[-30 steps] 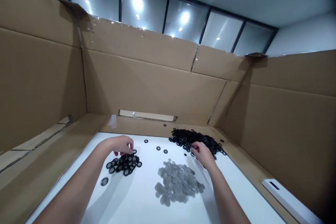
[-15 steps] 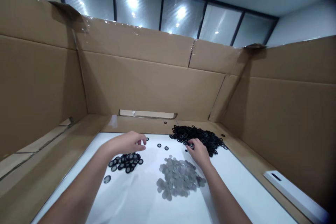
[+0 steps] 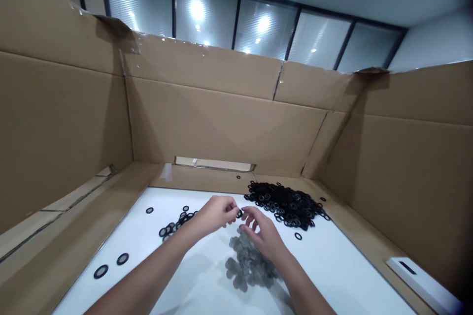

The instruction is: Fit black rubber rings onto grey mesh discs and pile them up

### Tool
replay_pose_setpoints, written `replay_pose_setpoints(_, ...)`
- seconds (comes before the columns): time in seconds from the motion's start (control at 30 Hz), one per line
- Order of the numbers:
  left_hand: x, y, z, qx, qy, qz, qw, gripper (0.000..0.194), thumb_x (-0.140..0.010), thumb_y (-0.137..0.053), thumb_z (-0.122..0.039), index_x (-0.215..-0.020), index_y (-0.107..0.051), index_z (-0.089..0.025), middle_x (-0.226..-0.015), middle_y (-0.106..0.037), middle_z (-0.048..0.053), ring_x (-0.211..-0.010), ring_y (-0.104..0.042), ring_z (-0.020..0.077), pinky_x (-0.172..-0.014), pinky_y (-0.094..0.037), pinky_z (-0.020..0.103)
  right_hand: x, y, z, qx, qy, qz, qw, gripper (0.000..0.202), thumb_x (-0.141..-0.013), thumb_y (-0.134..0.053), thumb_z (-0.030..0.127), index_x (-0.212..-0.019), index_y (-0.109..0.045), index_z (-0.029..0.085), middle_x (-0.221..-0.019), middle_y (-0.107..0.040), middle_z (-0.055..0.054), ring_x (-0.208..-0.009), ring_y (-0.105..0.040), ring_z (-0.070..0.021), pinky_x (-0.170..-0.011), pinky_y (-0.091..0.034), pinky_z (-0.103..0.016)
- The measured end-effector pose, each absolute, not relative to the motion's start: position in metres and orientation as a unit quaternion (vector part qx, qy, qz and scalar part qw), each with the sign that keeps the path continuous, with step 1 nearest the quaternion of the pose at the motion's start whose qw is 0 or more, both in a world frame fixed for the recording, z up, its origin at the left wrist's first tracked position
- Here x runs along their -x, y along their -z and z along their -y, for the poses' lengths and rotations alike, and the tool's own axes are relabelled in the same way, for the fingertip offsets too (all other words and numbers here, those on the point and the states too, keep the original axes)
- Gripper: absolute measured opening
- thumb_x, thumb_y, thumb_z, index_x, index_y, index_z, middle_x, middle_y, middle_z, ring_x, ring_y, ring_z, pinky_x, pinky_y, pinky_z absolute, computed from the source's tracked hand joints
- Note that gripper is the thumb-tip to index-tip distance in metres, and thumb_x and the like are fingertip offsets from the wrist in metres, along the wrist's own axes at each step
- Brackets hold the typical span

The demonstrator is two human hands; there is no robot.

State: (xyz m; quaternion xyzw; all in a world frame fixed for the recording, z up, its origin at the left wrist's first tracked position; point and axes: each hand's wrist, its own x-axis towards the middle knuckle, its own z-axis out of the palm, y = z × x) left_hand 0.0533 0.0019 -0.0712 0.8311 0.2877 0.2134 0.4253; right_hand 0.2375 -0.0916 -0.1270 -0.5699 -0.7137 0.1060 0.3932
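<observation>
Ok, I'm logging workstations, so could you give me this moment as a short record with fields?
Left hand: pinching a small round black-rimmed piece at the fingertips
Right hand: thumb and fingers parted beside that piece; contact unclear
Far right: heap of thin black rings
Below the hands: pile of round translucent grey discs
Left: cluster of round black-rimmed grey discs, partly hidden by the left forearm
Surface: flat white board
Surround: tall brown cardboard walls
</observation>
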Motion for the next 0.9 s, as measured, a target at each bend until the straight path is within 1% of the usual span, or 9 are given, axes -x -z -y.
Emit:
replay_pose_setpoints(0.03, -0.049, 0.065, -0.002, -0.838, -0.229, -0.291, 0.4, 0.028, -0.086, -0.047, -0.041, -0.081, -0.063, -0.019, -0.076, -0.071, 0.004, -0.066, -0.064, 0.0182, -0.056, -0.047, 0.025, -0.241, 0.126, 0.093, 0.582, -0.127, 0.715, 0.366, 0.03, -0.089, -0.059, 0.027, -0.119, -0.055, 0.026, -0.1, -0.065, -0.002, -0.079, -0.061, -0.0162, -0.067, -0.047, -0.026)
replay_pose_setpoints(0.1, -0.039, 0.051, -0.002, -0.85, -0.262, -0.294, 0.351, 0.028, -0.087, -0.049, -0.042, -0.081, -0.065, -0.019, -0.076, -0.071, 0.004, -0.068, -0.064, 0.0185, -0.061, -0.047, 0.027, -0.248, 0.125, 0.096, 0.599, -0.162, 0.729, 0.288, 0.026, -0.083, -0.065, 0.026, -0.109, -0.062, 0.027, -0.099, -0.066, -0.001, -0.083, -0.062, -0.0176, -0.073, -0.047, -0.027)
replay_pose_setpoints(0.17, -0.028, 0.035, 0.001, -0.846, -0.293, -0.294, 0.335, 0.028, -0.087, -0.05, -0.043, -0.081, -0.064, -0.019, -0.076, -0.07, 0.004, -0.069, -0.063, 0.018, -0.063, -0.047, 0.027, -0.255, 0.128, 0.099, 0.603, -0.188, 0.745, 0.215, 0.027, -0.075, -0.073, 0.024, -0.101, -0.067, 0.027, -0.101, -0.065, 0.0, -0.091, -0.061, -0.0201, -0.08, -0.046, -0.028)
replay_pose_setpoints(0.23, -0.016, 0.018, 0.006, -0.836, -0.324, -0.289, 0.335, 0.028, -0.09, -0.048, -0.043, -0.082, -0.062, -0.02, -0.078, -0.069, 0.002, -0.072, -0.062, 0.0169, -0.063, -0.047, 0.026, -0.259, 0.133, 0.099, 0.606, -0.204, 0.747, 0.182, 0.029, -0.071, -0.074, 0.021, -0.099, -0.069, 0.027, -0.103, -0.064, -0.001, -0.096, -0.06, -0.0218, -0.082, -0.045, -0.028)
replay_pose_setpoints(0.37, 0.005, -0.008, 0.019, -0.82, -0.38, -0.274, 0.329, 0.024, -0.092, -0.05, -0.041, -0.086, -0.06, -0.02, -0.076, -0.063, 0.001, -0.07, -0.057, 0.0143, -0.061, -0.045, 0.024, -0.26, 0.142, 0.095, 0.613, -0.21, 0.738, 0.19, 0.019, -0.073, -0.064, 0.012, -0.087, -0.069, 0.023, -0.093, -0.063, 0.0, -0.086, -0.059, -0.0187, -0.076, -0.044, -0.026)
replay_pose_setpoints(0.5, 0.015, -0.018, 0.026, -0.82, -0.386, -0.271, 0.323, 0.021, -0.091, -0.052, -0.038, -0.084, -0.06, -0.02, -0.074, -0.062, 0.0, -0.067, -0.055, 0.0126, -0.056, -0.042, 0.023, -0.26, 0.146, 0.09, 0.608, -0.242, 0.727, 0.209, 0.018, -0.073, -0.061, 0.009, -0.083, -0.069, 0.022, -0.09, -0.063, 0.0, -0.079, -0.059, -0.017, -0.072, -0.044, -0.025)
replay_pose_setpoints(0.73, 0.016, -0.016, 0.024, -0.823, -0.383, -0.274, 0.32, 0.022, -0.092, -0.049, -0.039, -0.085, -0.058, -0.02, -0.07, -0.059, -0.001, -0.062, -0.05, 0.0116, -0.053, -0.036, 0.023, -0.267, 0.14, 0.089, 0.592, -0.286, 0.705, 0.267, 0.01, -0.074, -0.062, 0.012, -0.077, -0.065, 0.02, -0.092, -0.061, -0.001, -0.088, -0.06, -0.0187, -0.082, -0.045, -0.028)
replay_pose_setpoints(0.8, 0.016, -0.016, 0.023, -0.826, -0.38, -0.281, 0.309, 0.022, -0.092, -0.049, -0.039, -0.085, -0.058, -0.02, -0.069, -0.057, -0.002, -0.059, -0.047, 0.0111, -0.052, -0.034, 0.023, -0.27, 0.137, 0.089, 0.594, -0.295, 0.695, 0.278, 0.008, -0.075, -0.062, 0.014, -0.078, -0.065, 0.02, -0.091, -0.063, -0.001, -0.087, -0.059, -0.0188, -0.08, -0.045, -0.028)
replay_pose_setpoints(0.9, 0.017, -0.016, 0.024, -0.836, -0.372, -0.28, 0.292, 0.023, -0.092, -0.048, -0.039, -0.084, -0.059, -0.02, -0.069, -0.056, -0.001, -0.06, -0.046, 0.0115, -0.053, -0.033, 0.024, -0.275, 0.136, 0.09, 0.614, -0.308, 0.674, 0.272, 0.006, -0.076, -0.063, 0.018, -0.08, -0.066, 0.02, -0.083, -0.066, -0.001, -0.079, -0.058, -0.0183, -0.071, -0.044, -0.027)
